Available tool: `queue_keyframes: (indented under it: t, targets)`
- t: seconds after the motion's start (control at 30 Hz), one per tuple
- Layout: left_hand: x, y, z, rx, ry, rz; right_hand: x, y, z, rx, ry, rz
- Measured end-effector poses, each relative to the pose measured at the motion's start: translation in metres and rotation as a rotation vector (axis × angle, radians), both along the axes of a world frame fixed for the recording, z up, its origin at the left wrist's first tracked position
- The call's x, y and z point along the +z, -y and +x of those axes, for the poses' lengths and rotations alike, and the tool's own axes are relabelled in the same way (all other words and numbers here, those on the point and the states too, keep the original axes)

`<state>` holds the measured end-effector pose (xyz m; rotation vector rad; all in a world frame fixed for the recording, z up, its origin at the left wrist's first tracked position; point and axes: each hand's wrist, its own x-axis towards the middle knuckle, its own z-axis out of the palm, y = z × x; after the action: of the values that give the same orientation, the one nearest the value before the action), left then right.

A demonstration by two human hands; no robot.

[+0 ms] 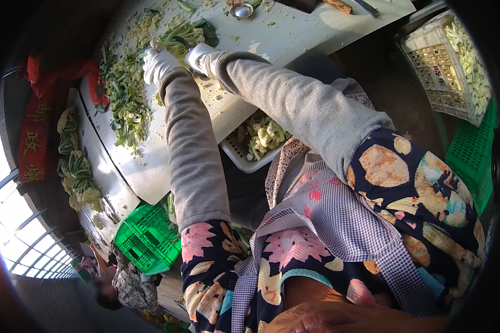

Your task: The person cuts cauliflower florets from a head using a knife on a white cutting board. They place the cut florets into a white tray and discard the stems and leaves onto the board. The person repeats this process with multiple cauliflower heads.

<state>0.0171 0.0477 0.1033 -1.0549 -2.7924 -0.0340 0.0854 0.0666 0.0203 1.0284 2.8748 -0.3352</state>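
Note:
Both my hands wear white gloves and meet over the white tabletop. My left hand [160,63] grips a leafy cauliflower head [183,35] from its left side. On the other side, my right hand [203,59] is closed on a small knife [182,41]; its dark blade points into the cauliflower, and the handle is hidden in the glove. Below the table edge, in front of my lap, a white plastic basket [246,166] holds cut cauliflower florets [266,135].
Leaf and floret scraps [127,95] are heaped left of my hands. A metal bowl [241,10] lies farther back. Cauliflower heads [77,162] line the left side, near a green crate [150,239] and another person [129,283]. A white crate [437,70] of florets stands right.

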Motion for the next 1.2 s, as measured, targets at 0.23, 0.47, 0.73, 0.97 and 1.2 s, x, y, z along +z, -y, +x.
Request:
queue_keyframes:
  t: [0.23, 0.47, 0.73, 0.97, 1.2]
  targets:
    - [-0.024, 0.004, -0.003, -0.092, -0.079, 0.024, -0.048, -0.002, -0.024, -0.272, -0.273, -0.205]
    - [-0.044, 0.031, -0.047, -0.241, -0.011, 0.167, 0.034, 0.033, 0.111, -0.789, -0.76, -0.735]
    - [-0.039, 0.059, -0.054, -0.533, -0.06, 0.32, 0.026, -0.027, 0.092, -0.496, -0.312, -0.641]
    - [0.005, 0.088, -0.073, -0.266, -0.421, 0.349, 0.002, 0.051, 0.116, -0.53, -0.376, -0.636]
    - [-0.096, 0.182, -0.007, 0.293, 0.488, 0.735, 0.059, 0.084, 0.095, -0.496, -0.706, -0.368]
